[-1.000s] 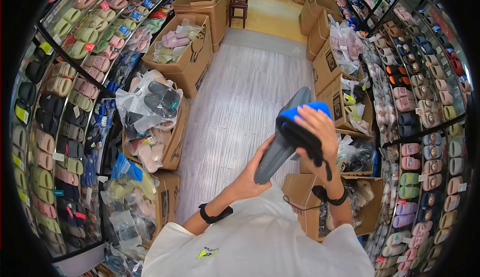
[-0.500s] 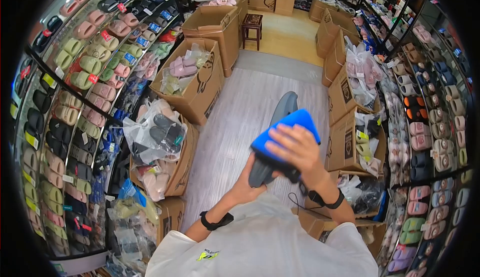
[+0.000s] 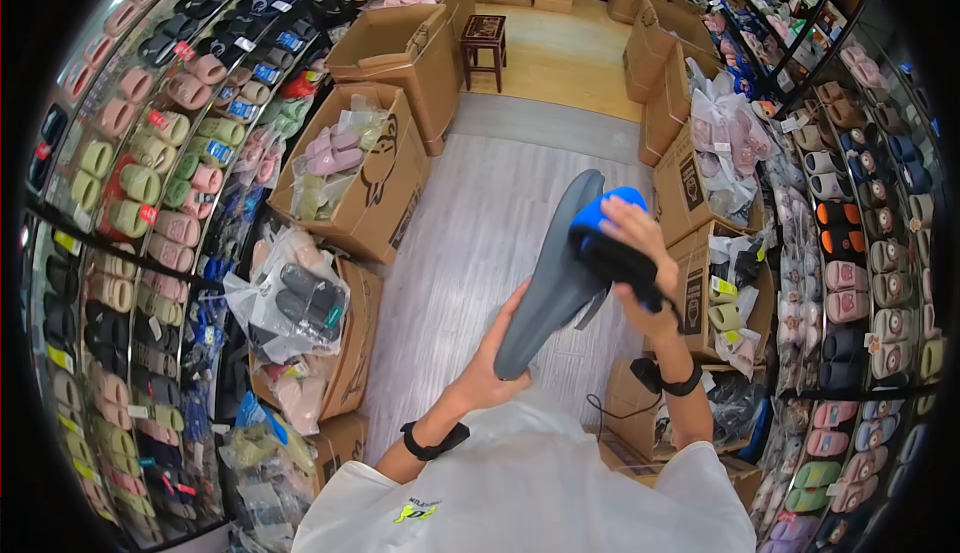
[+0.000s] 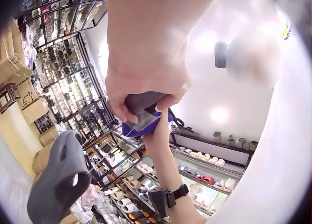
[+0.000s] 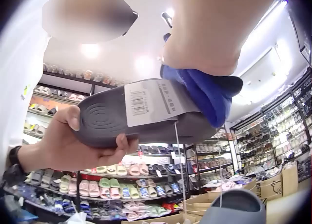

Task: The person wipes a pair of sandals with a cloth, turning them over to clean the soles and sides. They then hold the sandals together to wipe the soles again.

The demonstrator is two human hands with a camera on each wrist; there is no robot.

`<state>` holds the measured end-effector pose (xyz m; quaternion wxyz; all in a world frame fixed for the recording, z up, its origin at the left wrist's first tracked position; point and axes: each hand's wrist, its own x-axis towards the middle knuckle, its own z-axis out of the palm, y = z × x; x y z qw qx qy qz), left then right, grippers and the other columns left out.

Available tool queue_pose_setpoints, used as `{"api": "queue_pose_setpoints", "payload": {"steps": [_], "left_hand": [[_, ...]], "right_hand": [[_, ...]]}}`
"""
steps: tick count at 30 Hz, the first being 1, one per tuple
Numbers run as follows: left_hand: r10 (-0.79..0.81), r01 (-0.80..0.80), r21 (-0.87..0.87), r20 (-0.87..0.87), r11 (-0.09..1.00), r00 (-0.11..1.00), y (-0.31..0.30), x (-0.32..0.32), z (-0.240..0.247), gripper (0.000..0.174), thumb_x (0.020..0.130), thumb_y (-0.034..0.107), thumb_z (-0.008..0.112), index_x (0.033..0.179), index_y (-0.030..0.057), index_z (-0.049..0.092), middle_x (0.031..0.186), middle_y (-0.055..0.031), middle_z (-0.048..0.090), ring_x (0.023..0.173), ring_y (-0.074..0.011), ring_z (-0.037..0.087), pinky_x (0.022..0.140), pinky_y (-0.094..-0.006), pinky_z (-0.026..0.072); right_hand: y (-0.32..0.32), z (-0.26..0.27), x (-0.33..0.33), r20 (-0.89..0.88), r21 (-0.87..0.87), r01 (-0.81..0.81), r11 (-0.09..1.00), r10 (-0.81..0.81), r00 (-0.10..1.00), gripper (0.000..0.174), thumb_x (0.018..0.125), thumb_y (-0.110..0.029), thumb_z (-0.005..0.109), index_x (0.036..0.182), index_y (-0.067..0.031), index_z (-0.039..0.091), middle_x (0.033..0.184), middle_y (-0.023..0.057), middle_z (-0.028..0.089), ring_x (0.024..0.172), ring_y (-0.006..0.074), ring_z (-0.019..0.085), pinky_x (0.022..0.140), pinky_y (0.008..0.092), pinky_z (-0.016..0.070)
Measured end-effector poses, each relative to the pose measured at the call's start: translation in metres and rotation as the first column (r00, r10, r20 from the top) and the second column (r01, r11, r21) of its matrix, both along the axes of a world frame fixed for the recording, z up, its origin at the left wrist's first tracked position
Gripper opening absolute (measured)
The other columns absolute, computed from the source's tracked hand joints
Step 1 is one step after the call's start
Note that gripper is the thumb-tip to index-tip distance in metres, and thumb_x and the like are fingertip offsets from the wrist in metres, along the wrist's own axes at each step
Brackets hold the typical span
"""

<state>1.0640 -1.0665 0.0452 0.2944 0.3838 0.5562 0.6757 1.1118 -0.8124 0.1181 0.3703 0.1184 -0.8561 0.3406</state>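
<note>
My left hand (image 3: 485, 373) grips the heel end of a dark grey slipper (image 5: 102, 112), thumb on its footbed and fingers beneath. A white barcode label (image 5: 146, 104) lies across the footbed. A second grey slipper (image 4: 58, 177) hangs close by, with thin clear strings running between the pair in the right wrist view. Toward the front of the held slipper, my right hand (image 3: 640, 243) holds a soft blue-and-black cloth pad (image 5: 207, 97) against it, fingers over the blue face and thumb near the black side. In the right wrist view, my wrist hides most of the right hand.
Cardboard boxes (image 3: 352, 223) of bagged slippers line both sides of a grey wood-look floor (image 3: 470, 253). Slipper racks (image 3: 150, 253) rise on the left and more shelves (image 3: 870, 243) on the right. A small wooden stool (image 3: 484, 43) stands ahead.
The pad swung down and left over the slipper with its blue face toward the head camera, then back up and right. The left hand keeps its hold on the heel end.
</note>
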Motion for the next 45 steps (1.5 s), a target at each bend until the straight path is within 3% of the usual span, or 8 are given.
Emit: {"api": "queue_pose_setpoints", "payload": {"steps": [5,15,25,30,33,38,41,45], "left_hand": [[-0.085,0.077,0.122,0.067,0.990,0.994,0.058,-0.060,-0.016,0.106,0.067,-0.011,0.047,0.164,0.0069,0.011,0.153,-0.0156,0.043,0.140,-0.0256,0.045,0.115,-0.0304,0.0284],[-0.119,0.142,0.104,-0.199,0.984,0.973,0.174,-0.228,0.005,0.103,0.082,0.010,0.079,0.162,0.0026,0.016,0.163,-0.0176,0.030,0.142,-0.0252,0.045,0.117,-0.0364,0.0356],[-0.178,0.177,-0.021,-0.190,0.984,0.965,0.224,-0.334,0.032,0.106,0.069,-0.007,0.060,0.164,0.0093,0.017,0.149,-0.0157,0.040,0.132,-0.0317,0.046,0.111,-0.0352,0.0342],[-0.136,0.135,-0.022,-0.257,0.991,0.957,0.266,-0.384,0.019,0.105,0.070,-0.005,0.064,0.163,0.0087,0.018,0.145,-0.0175,0.042,0.132,-0.0345,0.047,0.112,-0.0373,0.0350],[-0.095,0.091,-0.030,-0.263,0.995,0.960,0.292,-0.417,0.010,0.104,0.070,-0.005,0.066,0.163,0.0078,0.019,0.143,-0.0187,0.044,0.133,-0.0352,0.047,0.112,-0.0389,0.0358],[-0.057,0.034,-0.182,-0.123,0.983,0.991,0.337,-0.485,-0.019,0.094,0.073,-0.002,0.069,0.158,0.0053,0.029,0.142,-0.0206,0.049,0.135,-0.0353,0.047,0.114,-0.0411,0.0356],[-0.178,0.038,-0.243,-0.584,0.969,0.792,0.350,-0.536,-0.063,0.087,0.089,0.027,0.076,0.159,0.0064,0.027,0.161,-0.0191,0.033,0.148,-0.0309,0.034,0.124,-0.0447,0.0262],[-0.237,0.194,-0.321,-0.099,0.927,0.967,0.384,-0.589,-0.059,0.089,0.089,0.034,0.078,0.158,0.0065,0.029,0.163,-0.0155,0.032,0.151,-0.0311,0.029,0.126,-0.0457,0.0234]], "right_hand": [[0.037,0.000,-0.049,0.204,-0.331,0.229,0.915,-0.167,0.965,0.069,0.098,-0.057,0.057,0.130,0.0031,0.065,0.141,0.0188,0.060,0.137,0.0390,0.051,0.117,0.0486,0.0334],[0.081,0.017,-0.155,-0.166,0.695,0.148,0.704,-0.044,0.985,0.045,0.096,-0.055,0.058,0.120,-0.0199,0.074,0.128,0.0021,0.070,0.122,0.0175,0.063,0.110,0.0368,0.0379],[0.210,0.037,-0.295,-0.171,0.004,0.266,0.964,-0.261,0.950,0.064,0.102,-0.052,0.054,0.129,0.0050,0.064,0.137,0.0185,0.062,0.134,0.0326,0.054,0.115,0.0454,0.0361],[0.262,0.026,-0.357,0.335,-0.491,0.494,0.718,-0.368,0.867,0.049,0.102,-0.038,0.061,0.129,0.0024,0.064,0.136,0.0159,0.064,0.132,0.0270,0.055,0.110,0.0378,0.0401],[0.270,0.029,-0.400,-0.116,-0.166,0.283,0.945,-0.304,0.946,0.049,0.100,-0.038,0.063,0.129,0.0011,0.065,0.137,0.0149,0.064,0.133,0.0309,0.055,0.110,0.0429,0.0403],[0.273,0.025,-0.441,-0.029,0.487,0.075,0.870,-0.070,0.997,0.045,0.094,-0.032,0.063,0.132,-0.0082,0.066,0.140,0.0109,0.063,0.134,0.0291,0.056,0.112,0.0421,0.0398],[0.278,0.021,-0.475,0.036,0.559,-0.137,0.818,0.141,0.989,0.040,0.092,-0.018,0.056,0.130,-0.0096,0.066,0.140,0.0095,0.063,0.132,0.0238,0.058,0.111,0.0388,0.0422],[0.306,0.019,-0.519,0.022,0.603,-0.218,0.768,0.258,0.966,0.041,0.092,-0.017,0.056,0.132,-0.0104,0.064,0.140,0.0080,0.062,0.132,0.0218,0.058,0.112,0.0378,0.0419]]}}
